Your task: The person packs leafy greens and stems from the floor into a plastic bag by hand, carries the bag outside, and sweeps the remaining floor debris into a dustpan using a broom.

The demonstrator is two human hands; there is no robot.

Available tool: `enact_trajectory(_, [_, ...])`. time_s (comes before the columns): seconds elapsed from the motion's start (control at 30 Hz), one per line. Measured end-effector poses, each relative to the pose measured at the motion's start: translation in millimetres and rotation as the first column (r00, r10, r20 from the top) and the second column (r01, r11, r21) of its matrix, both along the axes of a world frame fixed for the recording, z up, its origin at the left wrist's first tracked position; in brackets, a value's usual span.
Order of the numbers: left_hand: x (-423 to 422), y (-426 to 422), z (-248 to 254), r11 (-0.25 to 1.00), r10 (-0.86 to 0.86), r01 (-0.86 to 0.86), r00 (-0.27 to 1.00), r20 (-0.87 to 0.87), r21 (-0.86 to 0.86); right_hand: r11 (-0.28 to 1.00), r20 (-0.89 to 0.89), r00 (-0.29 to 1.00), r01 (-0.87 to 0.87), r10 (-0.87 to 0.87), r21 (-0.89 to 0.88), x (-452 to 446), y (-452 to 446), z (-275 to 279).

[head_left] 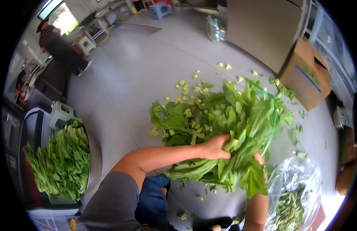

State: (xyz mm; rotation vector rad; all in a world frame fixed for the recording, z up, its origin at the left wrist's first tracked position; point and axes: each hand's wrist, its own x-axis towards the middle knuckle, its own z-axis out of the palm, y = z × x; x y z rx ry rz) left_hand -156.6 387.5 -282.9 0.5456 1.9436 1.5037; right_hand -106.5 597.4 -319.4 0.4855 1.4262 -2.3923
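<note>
A big heap of leafy greens (240,115) spreads out in front of me, low over the floor. My left hand (217,147) is closed around the stalks at its near side. My right hand (259,157) is closed on the same greens from the right; leaves cover most of its fingers. A green strap (274,125) runs down the right side of the heap. Cut pale stem ends (184,86) lie scattered behind and among the leaves.
At left, a large metal basin (94,161) holds trimmed greens (61,161). A clear plastic bag (311,173) with leaves stands near my right arm. A cardboard box (305,75) sits at right. Another person (57,44) stands far left; a blue stool (160,10) is at the back.
</note>
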Motion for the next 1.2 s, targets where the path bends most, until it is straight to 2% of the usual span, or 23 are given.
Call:
enact_trajectory(0.07, [-4, -2, -13, 0.995, -0.046, 0.048, 0.998, -0.032, 0.082, 0.995, -0.024, 1.0, -0.006, 0.009, 0.099, 2, -2, -4])
enact_trajectory(0.1, [-5, -5, 1, 0.994, -0.088, 0.086, 0.996, 0.028, 0.062, 0.988, -0.034, 0.999, -0.009, 0.015, 0.152, 0, -3, -10])
enact_trajectory(0.13, [-4, -6, -2, 0.989, -0.1, 0.09, 0.991, 0.086, 0.116, 0.984, -0.026, 1.0, -0.006, 0.011, 0.177, 2, -8, -15])
enact_trajectory(0.2, [-4, -8, -7, 0.975, -0.214, 0.208, 0.973, 0.081, 0.08, 0.977, -0.006, 1.0, -0.014, 0.016, 0.212, 4, -20, -25])
enact_trajectory(0.23, [-1, -8, -8, 0.975, -0.182, 0.17, 0.981, 0.072, 0.146, 0.975, 0.009, 1.0, -0.02, 0.018, 0.22, 5, -26, -28])
enact_trajectory(0.37, [-13, -19, -9, 0.972, -0.202, 0.154, 0.932, 0.3, 0.177, 0.971, 0.034, 0.999, -0.046, 0.039, 0.235, 14, -35, -37])
enact_trajectory(0.53, [-4, -22, -22, 0.959, -0.23, 0.145, 0.898, 0.376, 0.243, 0.962, 0.038, 0.998, -0.053, 0.045, 0.266, 15, -31, -37])
enact_trajectory(0.63, [-1, -22, -29, 0.955, -0.241, 0.118, 0.844, 0.48, 0.271, 0.961, 0.05, 0.998, -0.06, 0.048, 0.268, 21, -37, -42])
enact_trajectory(0.87, [-7, -29, -36, 0.938, -0.211, 0.016, 0.817, 0.537, 0.345, 0.957, 0.059, 0.996, -0.084, 0.07, 0.277, 23, -47, -44])
enact_trajectory(0.97, [-11, -29, -27, 0.914, -0.287, 0.115, 0.862, 0.419, 0.389, 0.954, 0.058, 0.996, -0.077, 0.062, 0.291, 24, -45, -43])
enact_trajectory(1.07, [-11, -36, -16, 0.899, -0.339, 0.132, 0.812, 0.474, 0.417, 0.95, 0.058, 0.997, -0.071, 0.056, 0.305, 26, -42, -42])
enact_trajectory(1.13, [-14, -39, -27, 0.91, -0.299, 0.071, 0.795, 0.528, 0.408, 0.948, 0.058, 0.997, -0.064, 0.048, 0.312, 27, -41, -41])
enact_trajectory(1.2, [-13, -47, -31, 0.924, -0.294, 0.088, 0.786, 0.544, 0.371, 0.945, 0.06, 0.997, -0.06, 0.043, 0.32, 28, -40, -40])
